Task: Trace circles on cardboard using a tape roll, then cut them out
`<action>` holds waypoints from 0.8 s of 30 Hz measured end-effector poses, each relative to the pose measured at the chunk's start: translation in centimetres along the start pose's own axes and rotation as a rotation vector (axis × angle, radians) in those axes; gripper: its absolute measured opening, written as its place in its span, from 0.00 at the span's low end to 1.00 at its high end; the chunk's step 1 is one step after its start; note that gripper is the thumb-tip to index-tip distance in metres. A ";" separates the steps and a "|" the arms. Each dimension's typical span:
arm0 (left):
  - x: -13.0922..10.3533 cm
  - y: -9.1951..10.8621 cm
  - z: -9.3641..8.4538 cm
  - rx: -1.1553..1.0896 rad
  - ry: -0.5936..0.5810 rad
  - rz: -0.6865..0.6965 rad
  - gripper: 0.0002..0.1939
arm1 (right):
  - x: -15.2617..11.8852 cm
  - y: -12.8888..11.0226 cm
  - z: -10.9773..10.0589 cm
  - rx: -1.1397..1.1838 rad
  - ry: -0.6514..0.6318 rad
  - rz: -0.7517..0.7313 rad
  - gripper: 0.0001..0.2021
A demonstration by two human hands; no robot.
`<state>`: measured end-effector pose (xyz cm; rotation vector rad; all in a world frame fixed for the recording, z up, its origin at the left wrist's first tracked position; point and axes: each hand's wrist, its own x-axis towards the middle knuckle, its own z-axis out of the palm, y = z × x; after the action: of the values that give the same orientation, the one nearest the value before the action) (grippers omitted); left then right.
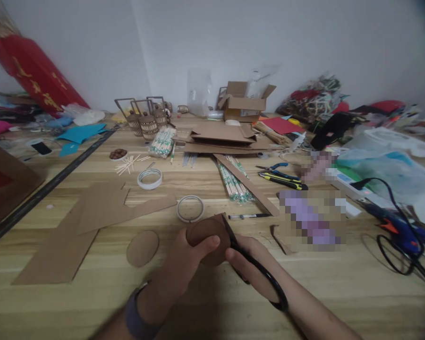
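Note:
My left hand (187, 252) grips a brown cardboard piece (208, 236) with a curved line drawn on it, thumb lying on top. Black-handled scissors (262, 271) are in my right hand (253, 259), with the fingers wrapped around the handles. Their blades meet the right edge of the cardboard piece. On the table left of my left hand lies a cut cardboard disc (142, 248). Just beyond the held piece is a roll of tape (190, 208), with another tape roll (149, 179) farther left.
Flat cardboard sheets (102, 208) lie at the left. A pen (250, 216), pliers (274, 167), a yellow-black cutter (283, 181) and wrapped stick bundles (235, 182) lie ahead. A blue glue gun (400, 231) with a looped cable is at the right. Small wooden lanterns (148, 126) stand behind.

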<state>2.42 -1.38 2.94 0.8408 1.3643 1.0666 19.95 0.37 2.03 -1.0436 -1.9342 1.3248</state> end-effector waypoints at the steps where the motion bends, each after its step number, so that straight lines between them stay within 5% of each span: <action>1: -0.1 0.1 0.0 -0.001 0.003 -0.003 0.22 | 0.0 0.0 0.0 0.005 -0.005 0.008 0.31; 8: -0.5 1.0 0.1 -0.016 -0.065 0.017 0.15 | -0.2 0.1 0.2 0.059 -0.006 0.050 0.32; 24: -0.2 1.4 -0.6 0.023 -0.077 0.016 0.19 | 0.0 0.0 0.0 -0.085 0.010 0.016 0.33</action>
<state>1.65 -1.20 4.31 0.9023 1.3099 1.0226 20.00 0.36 2.03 -1.1061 -1.9942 1.2527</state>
